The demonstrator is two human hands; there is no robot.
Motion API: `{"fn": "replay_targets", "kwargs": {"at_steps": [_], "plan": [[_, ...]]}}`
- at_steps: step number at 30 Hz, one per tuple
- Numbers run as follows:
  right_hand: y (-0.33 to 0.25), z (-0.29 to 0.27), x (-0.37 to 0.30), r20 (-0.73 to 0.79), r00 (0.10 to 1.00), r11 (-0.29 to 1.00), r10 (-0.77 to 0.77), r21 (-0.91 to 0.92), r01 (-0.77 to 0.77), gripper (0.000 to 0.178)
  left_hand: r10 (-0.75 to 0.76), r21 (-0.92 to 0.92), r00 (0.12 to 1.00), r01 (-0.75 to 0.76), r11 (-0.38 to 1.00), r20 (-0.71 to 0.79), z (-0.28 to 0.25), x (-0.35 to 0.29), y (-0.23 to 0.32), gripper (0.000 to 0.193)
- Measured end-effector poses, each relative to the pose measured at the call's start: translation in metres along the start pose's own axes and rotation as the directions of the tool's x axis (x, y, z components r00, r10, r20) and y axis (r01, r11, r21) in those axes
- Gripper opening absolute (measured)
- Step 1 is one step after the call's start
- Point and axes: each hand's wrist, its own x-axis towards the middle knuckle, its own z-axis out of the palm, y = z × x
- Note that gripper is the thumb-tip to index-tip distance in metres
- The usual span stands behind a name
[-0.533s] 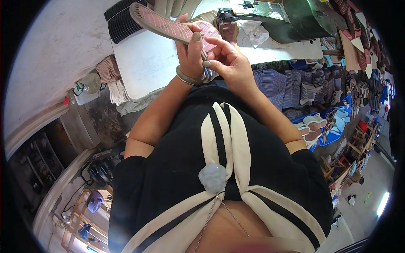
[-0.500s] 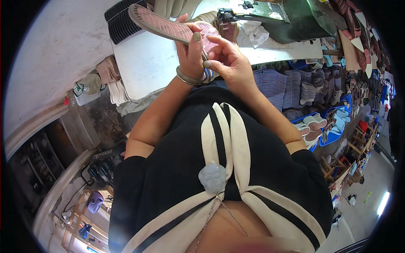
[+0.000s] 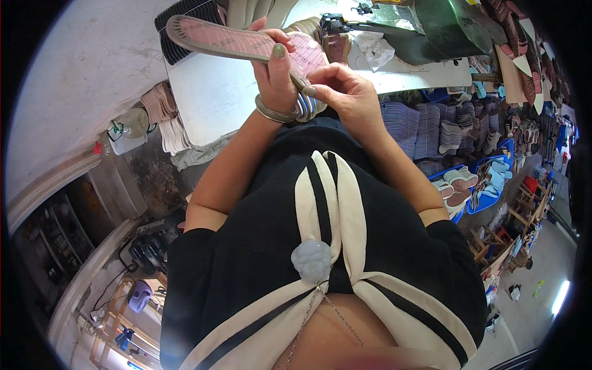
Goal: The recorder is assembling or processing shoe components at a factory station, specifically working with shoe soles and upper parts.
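Observation:
A long shoe insole (image 3: 222, 40) with a pink patterned face and a grey-brown rim slants over the white table, its rounded end pointing to the upper left. My left hand (image 3: 277, 80) is wrapped round it, thumb up and fingers behind. At the insole's near end, my right hand (image 3: 354, 98) has thumb and forefinger pinched on the rim. Just beyond my hands, more pink-faced insoles (image 3: 306, 52) lie stacked on the table, partly covered by the fingers. Several striped layered edges (image 3: 308, 108) show below my left wrist.
A dark green machine (image 3: 444, 43) stands on the white table (image 3: 206, 102) at the right, with crumpled white paper (image 3: 374, 50) beside it. Black soles (image 3: 179, 37) are stacked at the far left. Piled soles (image 3: 398, 126) and blue baskets (image 3: 487, 200) fill the right side.
The insole's far end has swung left and slightly down. My right hand has shifted a little right, its forefinger now bent more closely to the thumb at the rim.

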Motion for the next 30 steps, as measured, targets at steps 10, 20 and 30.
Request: {"fn": "replay_targets", "kwargs": {"at_steps": [10,20,30], "plan": [[-0.002,0.004,-0.004,0.064,0.998,0.994,0.005,-0.111,0.002,0.009,0.120,0.069,0.989,-0.126,0.990,0.089,0.000,0.001,0.006,0.059],[-0.011,-0.001,-0.010,0.105,0.992,0.997,0.069,-0.030,-0.067,0.007,0.083,0.010,0.995,-0.084,0.996,0.057,0.006,-0.004,0.007,0.059],[-0.006,-0.016,-0.001,0.272,0.952,0.987,0.144,0.024,-0.156,0.008,-0.063,0.025,0.994,0.061,0.998,0.093,0.008,-0.010,0.004,0.063]]}}
